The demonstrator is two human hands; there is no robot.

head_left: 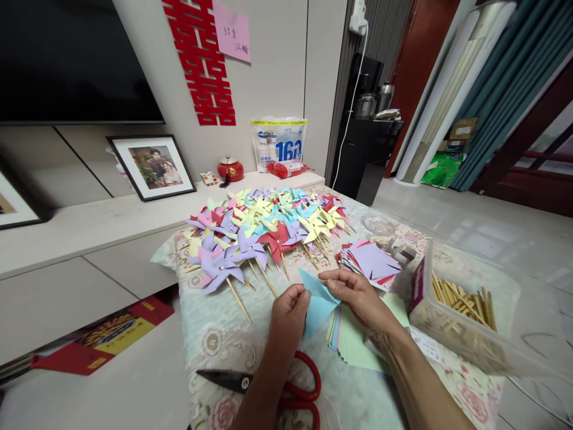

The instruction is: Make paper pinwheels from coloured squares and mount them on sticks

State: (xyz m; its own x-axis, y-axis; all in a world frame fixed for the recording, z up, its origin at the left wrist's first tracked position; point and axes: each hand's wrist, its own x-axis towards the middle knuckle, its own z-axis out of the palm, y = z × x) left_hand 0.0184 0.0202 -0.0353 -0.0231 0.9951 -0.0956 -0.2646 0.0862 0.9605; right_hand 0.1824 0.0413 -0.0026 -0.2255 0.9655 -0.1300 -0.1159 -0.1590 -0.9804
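Blue paper square (319, 298) is pinched between both hands, held just above the desk (215, 334). Left hand (290, 310) has its grip closed on the sheet's left edge, thumb and fingertips clamped near a corner. Right hand (353, 289) grips the upper right part, fingers curled over the top with a flap folded up between them. The sheet looks part-folded only: no stick or pin on it that I can see.

Done so far, judging by the layout: a big batch of finished pinwheels (264, 230) lies beyond the grip, on the far side of the desk, purple, yellow, red, blue and pink, each already on a wooden stick.

Left to do, judging by the stock: a stack of pastel sheets (353, 343) lies right under the right wrist, a second pile of cut squares (371, 263) just beyond and to the right of the grip, and a clear box of sticks (465, 310) further right is well filled. So plenty of material remains; I'd call the batch well advanced, not near the end.

Red-handled scissors (286, 385) lie on the near side of the grip, under the left forearm, untouched.
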